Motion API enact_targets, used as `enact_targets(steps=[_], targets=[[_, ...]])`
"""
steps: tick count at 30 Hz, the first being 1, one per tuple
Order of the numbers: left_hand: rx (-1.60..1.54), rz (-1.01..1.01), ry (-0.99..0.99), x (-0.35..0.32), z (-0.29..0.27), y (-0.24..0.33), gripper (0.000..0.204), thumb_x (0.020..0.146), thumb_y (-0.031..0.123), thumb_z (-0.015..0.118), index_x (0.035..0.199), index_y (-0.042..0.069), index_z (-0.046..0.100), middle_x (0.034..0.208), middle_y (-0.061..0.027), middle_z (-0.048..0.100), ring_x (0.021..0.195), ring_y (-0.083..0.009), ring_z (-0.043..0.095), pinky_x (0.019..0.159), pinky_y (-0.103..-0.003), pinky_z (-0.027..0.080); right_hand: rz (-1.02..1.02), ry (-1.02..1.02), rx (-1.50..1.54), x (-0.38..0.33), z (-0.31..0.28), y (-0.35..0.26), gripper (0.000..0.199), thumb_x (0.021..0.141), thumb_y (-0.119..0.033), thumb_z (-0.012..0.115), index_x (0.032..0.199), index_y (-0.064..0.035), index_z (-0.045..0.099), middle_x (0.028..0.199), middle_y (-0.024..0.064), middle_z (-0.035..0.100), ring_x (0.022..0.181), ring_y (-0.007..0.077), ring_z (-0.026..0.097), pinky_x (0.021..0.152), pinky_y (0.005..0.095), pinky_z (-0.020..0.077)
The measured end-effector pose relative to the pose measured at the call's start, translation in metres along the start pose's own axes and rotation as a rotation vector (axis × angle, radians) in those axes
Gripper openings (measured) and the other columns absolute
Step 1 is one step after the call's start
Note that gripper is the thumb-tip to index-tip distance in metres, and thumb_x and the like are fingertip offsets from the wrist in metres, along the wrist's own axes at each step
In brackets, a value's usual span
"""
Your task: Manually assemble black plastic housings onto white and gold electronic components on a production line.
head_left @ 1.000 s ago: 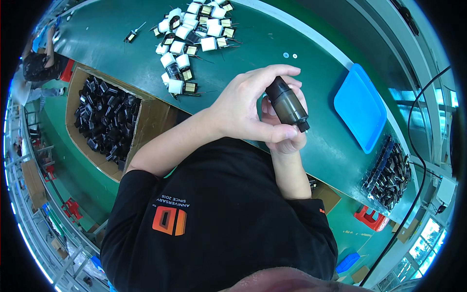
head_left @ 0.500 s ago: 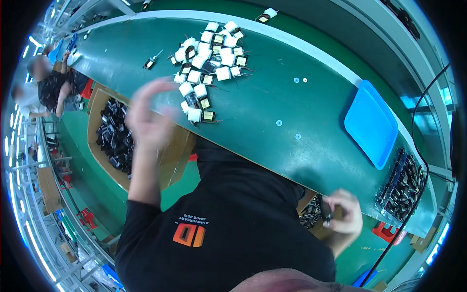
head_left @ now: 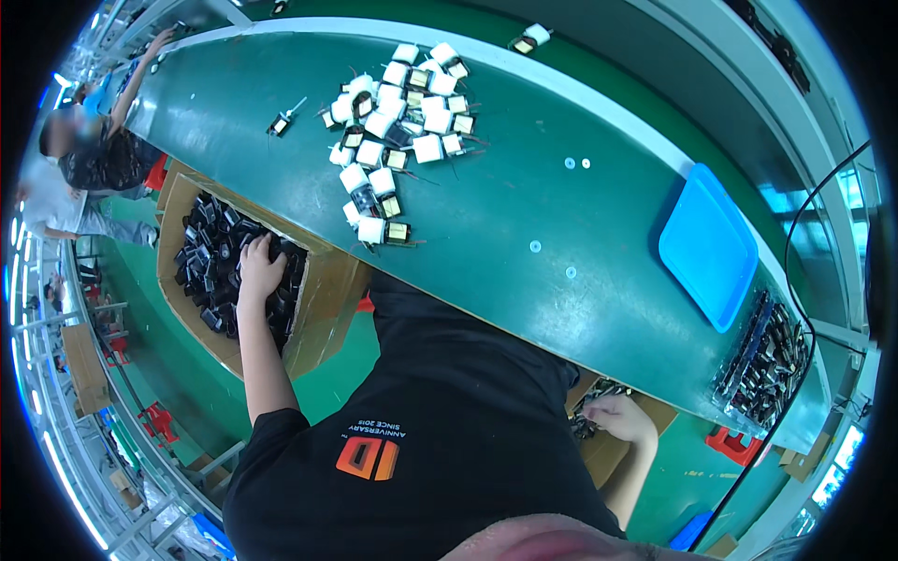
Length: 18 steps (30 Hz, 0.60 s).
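Two boxes: left hand (head_left: 259, 266) fingers spread on black parts (head_left: 210, 266) in cardboard box (head_left: 323, 304); right hand (head_left: 619, 418) in second box (head_left: 603, 453), grip unclear.

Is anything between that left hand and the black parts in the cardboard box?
Nothing visible. The left hand already rests on the black parts inside the open box, with no lid or other thing over them.
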<state>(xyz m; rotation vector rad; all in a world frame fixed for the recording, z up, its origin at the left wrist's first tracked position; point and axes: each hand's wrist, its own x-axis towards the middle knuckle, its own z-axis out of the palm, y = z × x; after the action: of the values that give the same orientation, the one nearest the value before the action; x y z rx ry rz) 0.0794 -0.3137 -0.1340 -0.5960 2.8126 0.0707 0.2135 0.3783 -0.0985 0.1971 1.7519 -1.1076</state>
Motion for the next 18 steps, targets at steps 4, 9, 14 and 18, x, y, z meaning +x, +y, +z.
enact_targets(steps=[4, 9, 14, 18], targets=[[-0.234, 0.121, 0.417, -0.014, -0.006, 0.005, 0.036, 0.073, 0.012, 0.067, 0.108, 0.006, 0.060, 0.107, -0.0176, 0.063, 0.107, -0.0372, 0.058, 0.090, -0.047, 0.047, -0.652, -0.064, -0.017, 0.036, -0.045, -0.168, 0.016, 0.088, -0.002, 0.065, 0.103, 0.0028, 0.069, 0.094, 0.0099, 0.071, 0.081, 0.0151, 0.067, 0.072, 0.0271, 0.0532], [-0.101, 0.175, 0.225, 0.001, 0.005, 0.013, 0.038, 0.075, 0.008, 0.056, 0.112, 0.007, 0.061, 0.102, -0.0205, 0.063, 0.102, -0.0408, 0.060, 0.089, -0.052, 0.048, -0.708, 0.634, 0.057, 0.202, -0.154, -0.292, 0.029, 0.093, -0.030, 0.064, 0.088, -0.0022, 0.070, 0.083, 0.0048, 0.067, 0.076, 0.0111, 0.063, 0.067, 0.0249, 0.0487], [-0.040, 0.169, 0.227, -0.020, -0.011, 0.028, 0.045, 0.079, 0.010, 0.063, 0.124, 0.015, 0.058, 0.108, -0.0128, 0.060, 0.109, -0.0328, 0.057, 0.092, -0.046, 0.043, -0.404, 1.071, -0.448, 0.335, -0.244, -0.364, 0.079, 0.091, -0.066, 0.042, 0.104, 0.0069, 0.068, 0.109, 0.0287, 0.066, 0.108, 0.0437, 0.061, 0.094, 0.0479, 0.0449], [-0.248, 0.026, 0.379, -0.064, -0.041, 0.021, 0.051, 0.076, 0.015, 0.072, 0.124, 0.012, 0.056, 0.097, -0.0150, 0.068, 0.094, -0.0360, 0.064, 0.085, -0.045, 0.050, -0.223, 1.056, -0.429, 0.318, -0.189, -0.435, 0.076, 0.087, -0.070, 0.046, 0.115, -0.0033, 0.068, 0.120, 0.0196, 0.066, 0.114, 0.0372, 0.060, 0.095, 0.0496, 0.0458]])
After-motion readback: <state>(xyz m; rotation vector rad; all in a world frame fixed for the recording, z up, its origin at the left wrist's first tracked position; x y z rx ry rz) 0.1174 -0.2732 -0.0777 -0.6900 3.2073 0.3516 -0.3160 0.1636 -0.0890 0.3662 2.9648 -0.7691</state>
